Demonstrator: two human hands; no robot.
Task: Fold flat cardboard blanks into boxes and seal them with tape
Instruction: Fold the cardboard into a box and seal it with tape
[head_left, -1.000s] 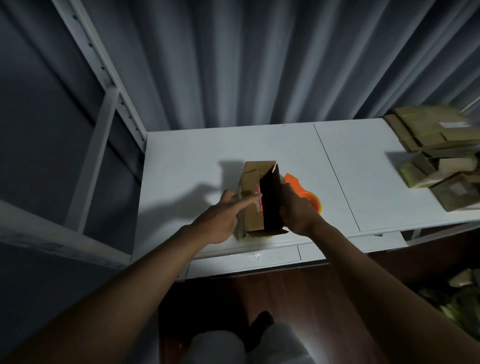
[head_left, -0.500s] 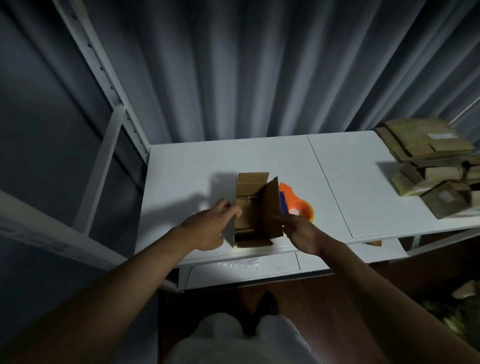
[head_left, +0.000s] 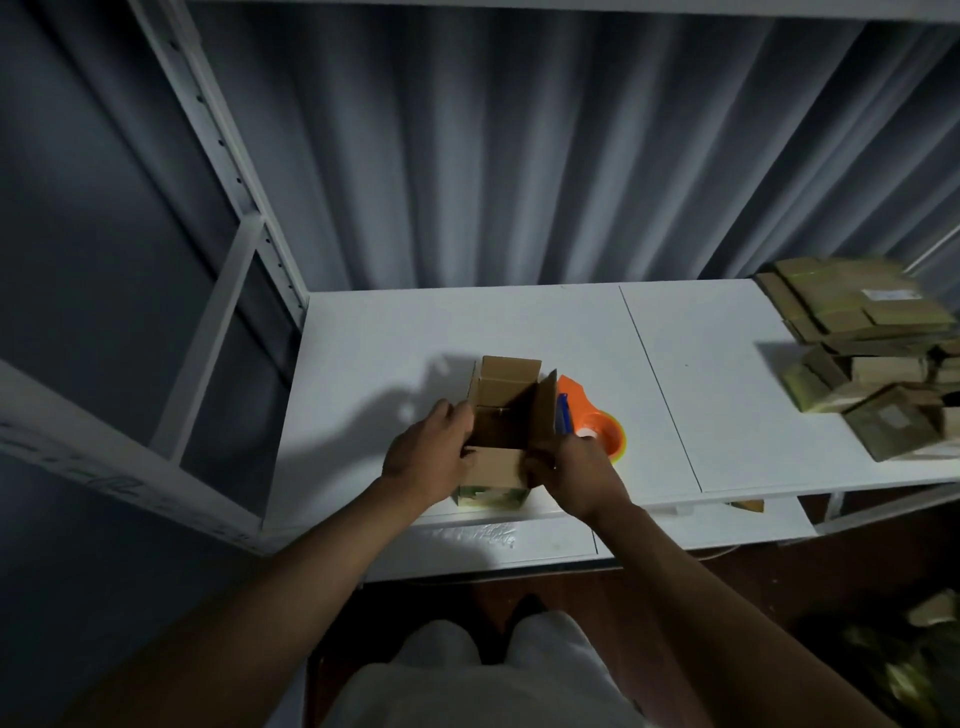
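Observation:
A small brown cardboard box (head_left: 506, 402) stands open-topped near the front edge of the white table (head_left: 727, 389), its flaps up. My left hand (head_left: 428, 457) grips the box's left wall and near corner. My right hand (head_left: 571, 467) holds the near right corner, fingers curled on the right flap. Just right of the box lies an orange tape dispenser (head_left: 597, 421) with a blue part, partly hidden behind the flap and my right hand.
A pile of flat cardboard blanks (head_left: 862, 343) lies at the table's right end. A white metal rack upright (head_left: 223, 171) rises at the back left. A grey curtain hangs behind. More cardboard lies on the floor at lower right (head_left: 924, 654).
The box has gone from lying tilted with a dark side up to standing with its opening upward. Both hands have shifted to its near corners.

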